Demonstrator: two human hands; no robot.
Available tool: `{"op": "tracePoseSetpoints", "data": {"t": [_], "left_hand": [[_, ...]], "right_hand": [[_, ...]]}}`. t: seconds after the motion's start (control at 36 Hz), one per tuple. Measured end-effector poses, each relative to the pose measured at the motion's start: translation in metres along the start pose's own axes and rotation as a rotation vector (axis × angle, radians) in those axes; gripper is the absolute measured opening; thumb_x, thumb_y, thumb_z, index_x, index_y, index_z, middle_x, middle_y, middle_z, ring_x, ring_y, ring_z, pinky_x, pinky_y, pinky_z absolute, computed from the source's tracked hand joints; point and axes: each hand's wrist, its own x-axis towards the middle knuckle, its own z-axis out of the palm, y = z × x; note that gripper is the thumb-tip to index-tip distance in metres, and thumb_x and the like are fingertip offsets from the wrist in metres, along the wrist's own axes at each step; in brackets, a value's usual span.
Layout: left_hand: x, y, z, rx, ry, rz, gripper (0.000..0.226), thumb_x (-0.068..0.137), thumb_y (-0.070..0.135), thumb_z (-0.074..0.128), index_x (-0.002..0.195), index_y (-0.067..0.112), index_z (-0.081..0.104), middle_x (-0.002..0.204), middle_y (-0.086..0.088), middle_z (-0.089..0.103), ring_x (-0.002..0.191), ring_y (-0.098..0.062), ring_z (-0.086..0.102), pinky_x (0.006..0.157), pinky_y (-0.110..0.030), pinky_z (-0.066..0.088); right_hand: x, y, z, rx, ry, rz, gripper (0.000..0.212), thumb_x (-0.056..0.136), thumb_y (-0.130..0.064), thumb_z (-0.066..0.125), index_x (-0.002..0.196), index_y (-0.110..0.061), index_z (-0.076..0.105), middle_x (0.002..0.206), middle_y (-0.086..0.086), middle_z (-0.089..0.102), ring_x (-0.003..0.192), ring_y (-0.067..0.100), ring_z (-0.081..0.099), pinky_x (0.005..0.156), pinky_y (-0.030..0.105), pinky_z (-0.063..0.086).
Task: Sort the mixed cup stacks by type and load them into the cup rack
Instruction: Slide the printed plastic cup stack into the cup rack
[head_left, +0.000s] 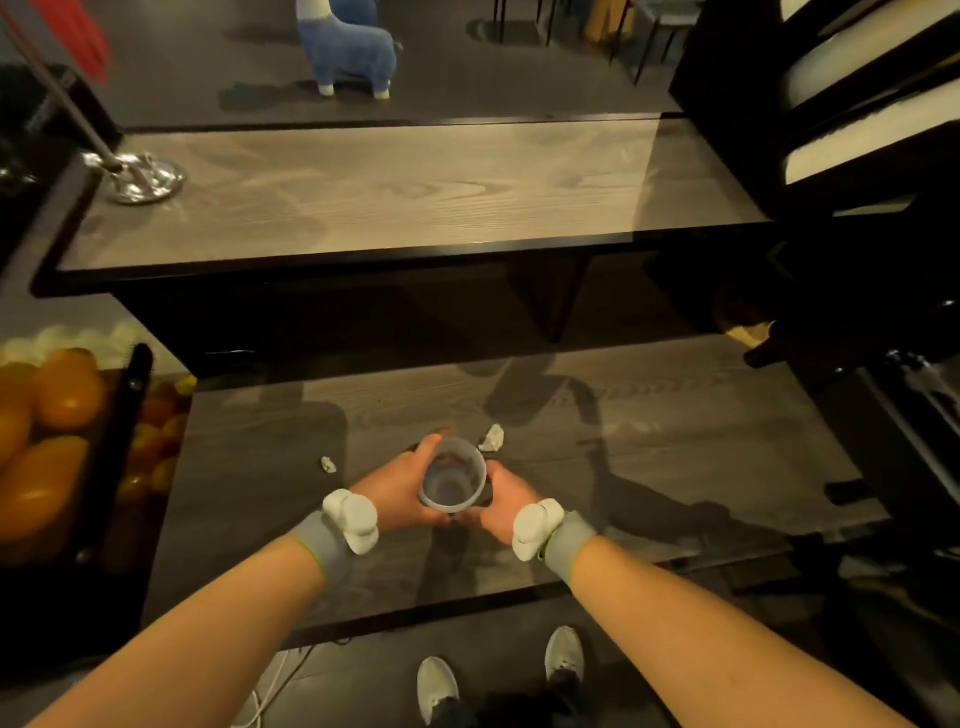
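Gripping a clear cup at lower centre of the frame with left hand and right hand, both curled round its wall, above the low table. Seems the sorting step. Next, needs gentle carrying to the rack.

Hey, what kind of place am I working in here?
Probably a cafe or juice bar: a two-level wooden counter, a heap of oranges at the left, and a plastic cup being handled.

cup: over the near desk, mid-front
scrap: on desk, just behind cup
fruit: left of desk
stand base: far desk, left end
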Motion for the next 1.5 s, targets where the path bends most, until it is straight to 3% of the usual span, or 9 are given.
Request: {"op": "tracePoseSetpoints", "data": {"t": [0.11, 0.28, 0.5, 0.72, 0.94, 1.06, 1.14, 1.28, 1.5], "left_hand": [[0.001, 0.009, -0.006, -0.071, 0.026, 0.067, 0.114, 0.067, 0.057, 0.083, 0.153, 0.023, 0.016, 0.143, 0.014, 0.045, 0.133, -0.006, 0.046, 0.107, -0.024, 0.041], [0.001, 0.043, -0.042, -0.141, 0.094, 0.139, 0.095, 0.069, 0.034, 0.088, 0.136, 0.038, 0.021, 0.123, 0.027, 0.048, 0.108, 0.014, 0.052, 0.090, -0.002, 0.040], [0.006, 0.145, -0.124, -0.334, 0.244, 0.351, 0.079, 0.067, 0.037, 0.088, 0.126, 0.047, 0.037, 0.122, 0.015, 0.060, 0.113, 0.002, 0.059, 0.093, -0.020, 0.050], [0.004, 0.267, -0.201, -0.660, 0.278, 0.561, 0.081, 0.057, 0.048, 0.082, 0.127, 0.030, 0.048, 0.124, 0.001, 0.063, 0.111, -0.011, 0.064, 0.085, -0.027, 0.054], [-0.015, 0.360, -0.239, -0.848, 0.228, 0.691, 0.078, 0.073, 0.041, 0.081, 0.136, 0.020, 0.041, 0.118, -0.004, 0.067, 0.104, -0.020, 0.071, 0.088, -0.040, 0.056], [-0.018, 0.393, -0.247, -0.844, 0.246, 0.751, 0.097, 0.062, 0.060, 0.077, 0.143, 0.025, 0.036, 0.117, 0.001, 0.068, 0.107, -0.017, 0.070, 0.097, -0.044, 0.053], [-0.020, 0.416, -0.251, -0.904, 0.295, 0.765, 0.074, 0.070, 0.069, 0.069, 0.128, 0.025, 0.053, 0.114, -0.001, 0.070, 0.107, -0.018, 0.069, 0.100, -0.046, 0.052], [-0.018, 0.445, -0.260, -0.918, 0.252, 0.801, 0.031, 0.095, 0.045, 0.051, 0.114, 0.024, 0.061, 0.102, 0.002, 0.074, 0.108, -0.021, 0.068, 0.101, -0.042, 0.051], [0.031, 0.489, -0.278, -0.869, 0.008, 0.814, 0.065, 0.079, 0.039, 0.068, 0.136, 0.011, 0.051, 0.124, -0.008, 0.067, 0.126, -0.029, 0.058, 0.089, -0.034, 0.057]], "right_hand": [[-0.003, 0.001, -0.007, 0.082, 0.067, -0.019, 0.061, 0.083, -0.010, 0.075, 0.139, -0.015, 0.050, 0.122, -0.007, 0.060, 0.117, 0.013, 0.060, 0.085, 0.009, 0.043], [-0.017, -0.013, -0.048, 0.121, 0.128, -0.060, 0.061, 0.081, -0.024, 0.079, 0.135, -0.024, 0.052, 0.125, -0.006, 0.063, 0.109, 0.006, 0.060, 0.078, 0.008, 0.045], [-0.053, -0.068, -0.135, 0.225, 0.328, -0.205, 0.060, 0.075, -0.032, 0.084, 0.123, -0.044, 0.050, 0.116, -0.013, 0.066, 0.105, -0.001, 0.064, 0.094, 0.026, 0.052], [-0.111, -0.130, -0.217, 0.382, 0.338, -0.341, 0.049, 0.085, -0.020, 0.077, 0.125, -0.034, 0.052, 0.107, -0.019, 0.071, 0.103, -0.006, 0.065, 0.080, 0.010, 0.051], [-0.162, -0.165, -0.259, 0.672, 0.475, -0.453, 0.062, 0.073, -0.014, 0.081, 0.126, -0.015, 0.049, 0.115, 0.004, 0.072, 0.107, 0.021, 0.069, 0.095, 0.042, 0.055], [-0.191, -0.173, -0.289, 0.604, 0.546, -0.449, 0.062, 0.072, -0.016, 0.082, 0.124, -0.017, 0.049, 0.117, 0.004, 0.070, 0.103, 0.016, 0.070, 0.087, 0.033, 0.058], [-0.215, -0.178, -0.318, 0.551, 0.598, -0.444, 0.062, 0.068, -0.019, 0.084, 0.121, -0.020, 0.052, 0.116, 0.002, 0.070, 0.103, 0.016, 0.070, 0.090, 0.037, 0.057], [-0.252, -0.188, -0.373, 0.309, 0.708, -0.457, 0.096, 0.044, -0.054, 0.090, 0.125, -0.016, 0.056, 0.117, 0.004, 0.071, 0.106, 0.022, 0.070, 0.092, 0.046, 0.056], [-0.303, -0.183, -0.479, 0.191, 0.795, -0.473, 0.076, 0.054, -0.036, 0.084, 0.121, -0.015, 0.055, 0.114, 0.012, 0.069, 0.099, 0.032, 0.071, 0.088, 0.049, 0.057]]}}
